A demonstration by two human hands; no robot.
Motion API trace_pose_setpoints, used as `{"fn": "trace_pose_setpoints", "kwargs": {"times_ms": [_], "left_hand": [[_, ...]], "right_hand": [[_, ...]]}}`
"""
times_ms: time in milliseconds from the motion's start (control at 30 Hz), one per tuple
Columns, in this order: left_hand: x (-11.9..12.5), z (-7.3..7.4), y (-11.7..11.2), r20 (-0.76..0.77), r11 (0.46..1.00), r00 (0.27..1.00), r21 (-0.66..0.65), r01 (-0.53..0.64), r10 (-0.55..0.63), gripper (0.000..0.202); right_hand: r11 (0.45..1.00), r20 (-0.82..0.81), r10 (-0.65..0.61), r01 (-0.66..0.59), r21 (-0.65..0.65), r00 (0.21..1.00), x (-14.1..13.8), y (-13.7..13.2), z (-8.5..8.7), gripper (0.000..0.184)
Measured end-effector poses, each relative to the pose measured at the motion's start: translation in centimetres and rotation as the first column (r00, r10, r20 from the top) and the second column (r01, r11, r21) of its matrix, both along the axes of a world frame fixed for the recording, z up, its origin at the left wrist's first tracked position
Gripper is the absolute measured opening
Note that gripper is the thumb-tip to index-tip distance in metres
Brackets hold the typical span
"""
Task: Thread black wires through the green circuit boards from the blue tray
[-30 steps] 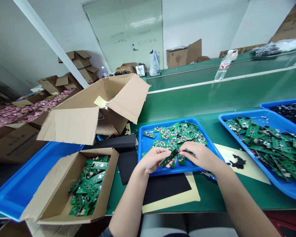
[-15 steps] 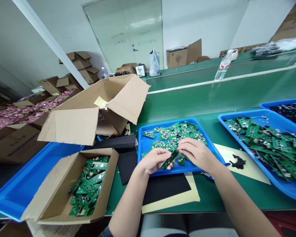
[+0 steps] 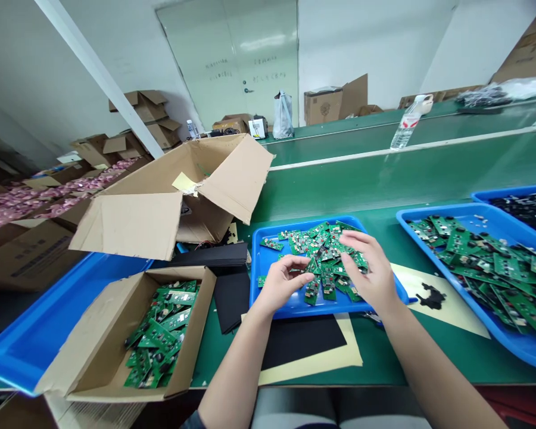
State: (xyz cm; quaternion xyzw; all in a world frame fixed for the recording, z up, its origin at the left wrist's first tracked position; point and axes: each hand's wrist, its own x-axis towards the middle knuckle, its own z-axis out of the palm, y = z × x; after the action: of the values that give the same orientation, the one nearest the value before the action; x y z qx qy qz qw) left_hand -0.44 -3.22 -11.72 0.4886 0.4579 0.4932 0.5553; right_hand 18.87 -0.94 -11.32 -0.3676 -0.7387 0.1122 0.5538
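Note:
Both my hands are over a blue plastic tray (image 3: 259, 268) heaped with green circuit boards (image 3: 321, 250). My left hand (image 3: 280, 284) rests at the near left of the pile, fingers reaching towards the boards, with no board visible in it. My right hand (image 3: 368, 271) spreads its fingers over the right side of the heap, touching the boards. To the right, a larger blue tray (image 3: 429, 210) holds more green circuit boards (image 3: 486, 268).
An open cardboard box (image 3: 98, 339) of green boards stands at the left on a blue tray. A black foam sheet (image 3: 301, 342) lies near the bench edge. A large torn carton (image 3: 129, 226) sits behind, and a tray of black parts (image 3: 524, 208) stands far right.
The narrow board held between my hands is gone from them. My hands have moved apart, and my right hand has moved up over the pile with its fingers spread.

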Motion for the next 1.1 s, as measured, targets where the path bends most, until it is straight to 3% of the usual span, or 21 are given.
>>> {"fn": "trace_pose_setpoints", "kwargs": {"times_ms": [67, 133, 200, 300, 367, 567, 767, 867, 967, 1033, 1100], "left_hand": [[0.1, -0.1, 0.0, -0.040, 0.996, 0.998, 0.080, -0.046, 0.050, 0.038], [0.1, 0.0, 0.0, -0.109, 0.982, 0.990, 0.177, -0.067, 0.088, 0.033], [0.1, 0.1, -0.1, -0.240, 0.946, 0.965, 0.323, -0.026, 0.108, 0.028], [0.1, 0.1, -0.2, -0.414, 0.866, 0.901, 0.491, 0.098, 0.133, 0.025], [0.2, 0.0, -0.3, -0.435, 0.852, 0.889, 0.512, 0.111, 0.145, 0.026], [0.4, -0.3, -0.4, -0.376, 0.892, 0.918, 0.447, 0.065, 0.122, 0.029], [0.5, -0.5, -0.4, -0.329, 0.903, 0.937, 0.427, 0.036, 0.118, 0.031], [0.3, -0.7, -0.2, -0.279, 0.884, 0.946, 0.467, -0.016, 0.164, 0.031], [0.2, -0.8, -0.1, -0.235, 0.843, 0.941, 0.531, -0.086, 0.244, 0.031], [0.2, -0.7, -0.1, -0.253, 0.805, 0.925, 0.586, -0.087, 0.284, 0.029], [0.2, -0.5, -0.1, -0.294, 0.774, 0.907, 0.631, -0.054, 0.303, 0.027]], "right_hand": [[0.987, -0.024, 0.041, -0.045, -0.152, 0.999, 0.1, 0.0, 0.1, 0.012], [0.940, -0.037, 0.161, -0.165, -0.300, 0.986, 0.0, 0.0, 0.0, 0.013], [0.899, -0.080, 0.230, -0.244, -0.364, 0.970, -0.3, -0.2, -0.2, 0.014], [0.914, -0.123, 0.214, -0.243, -0.325, 0.969, -0.9, -0.4, -0.4, 0.015], [0.934, -0.120, 0.200, -0.226, -0.278, 0.972, -1.0, -0.6, -0.3, 0.016], [0.980, -0.039, 0.179, -0.182, -0.081, 0.983, -1.0, -0.8, 0.0, 0.010], [0.962, 0.036, 0.272, -0.272, -0.021, 0.962, -0.6, -0.7, -0.3, 0.016], [0.915, 0.011, 0.383, -0.377, -0.145, 0.924, -0.3, -0.8, -0.2, 0.020], [0.851, -0.186, 0.381, -0.422, -0.312, 0.906, -0.2, -0.9, -0.1, 0.019], [0.770, -0.328, 0.332, -0.455, -0.447, 0.884, -0.3, -0.9, 0.0, 0.021], [0.650, -0.405, 0.330, -0.517, -0.557, 0.852, -0.5, -0.9, 0.1, 0.027]]}}
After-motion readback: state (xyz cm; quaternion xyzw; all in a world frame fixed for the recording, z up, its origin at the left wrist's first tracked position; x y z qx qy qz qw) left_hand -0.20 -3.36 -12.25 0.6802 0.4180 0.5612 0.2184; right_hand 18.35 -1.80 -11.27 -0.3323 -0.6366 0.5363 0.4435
